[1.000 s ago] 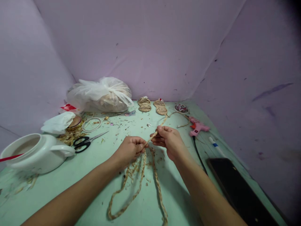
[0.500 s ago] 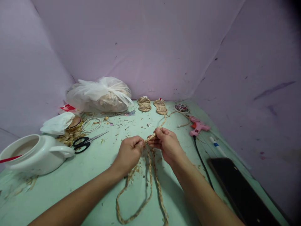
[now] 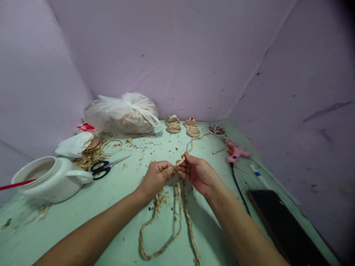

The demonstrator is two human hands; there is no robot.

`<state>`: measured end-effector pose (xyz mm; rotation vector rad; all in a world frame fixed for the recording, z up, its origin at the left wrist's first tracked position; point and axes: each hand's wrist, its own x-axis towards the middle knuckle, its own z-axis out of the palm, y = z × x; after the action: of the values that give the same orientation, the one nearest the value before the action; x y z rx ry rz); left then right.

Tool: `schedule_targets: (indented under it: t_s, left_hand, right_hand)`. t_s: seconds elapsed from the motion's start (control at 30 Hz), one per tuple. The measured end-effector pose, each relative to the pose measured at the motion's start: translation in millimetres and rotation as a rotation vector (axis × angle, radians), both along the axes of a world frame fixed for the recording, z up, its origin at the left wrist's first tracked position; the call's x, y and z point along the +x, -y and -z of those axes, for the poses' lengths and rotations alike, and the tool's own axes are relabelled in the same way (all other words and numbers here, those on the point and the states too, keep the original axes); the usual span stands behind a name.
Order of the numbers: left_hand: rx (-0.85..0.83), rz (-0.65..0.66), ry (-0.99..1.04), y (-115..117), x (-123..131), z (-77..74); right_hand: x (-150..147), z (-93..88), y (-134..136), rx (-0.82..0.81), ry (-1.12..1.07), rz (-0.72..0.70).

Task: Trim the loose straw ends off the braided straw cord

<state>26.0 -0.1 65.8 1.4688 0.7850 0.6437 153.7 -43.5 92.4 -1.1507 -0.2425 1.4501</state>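
The two hands are now drawn almost together above the middle of the desk (image 3: 116,199). A second ago a short taut stretch of the braided straw cord (image 3: 179,216) was left open between them, and that stretch is now taken up. The left hand (image 3: 156,176) is closed in a fist-like grip on the cord. The cord is also pinched in the grip of the right hand (image 3: 197,173), between thumb and forefinger, with the other fingers loosely curled. The cord's slack, hung from the hands toward six o'clock, is laid on the desk in a loop that is narrower than before. Its far end is led off toward twelve o'clock, to the woven straw coils (image 3: 173,126). From this closing-up, the cord is judged to be handled at one spot between the fingertips. The scissors (image 3: 104,168) at ten o'clock and the pink glue gun (image 3: 235,152) at two o'clock are left untouched.
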Motion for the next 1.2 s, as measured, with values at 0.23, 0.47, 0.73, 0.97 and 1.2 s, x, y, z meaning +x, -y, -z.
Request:
schedule_targets:
  t_s: [0.23, 0.47, 0.73, 0.97, 1.2]
  left_hand:
    - [0.032, -0.021, -0.079, 4, 2, 2.3]
    - [-0.072, 0.001, -0.007, 4, 5, 4.3]
    - [-0.151, 0.005, 0.079, -7, 0, 0.0]
    - [-0.166, -0.039, -0.004, -5, 4, 3.3]
    - [0.248, -0.248, -0.168, -5, 1, 9.5]
  right_hand:
    - [2, -0.7, 1, 0.074, 0.115, 0.202]
    - [1, -5.4, 6, 0.127, 0.061, 0.22]
    - [-4, 17.7, -1, 0.195, 0.503, -0.065]
    - [6, 16.7, -3, 0.123, 0.504, 0.18]
    - [7, 11.2, -2, 0.107, 0.475, 0.21]
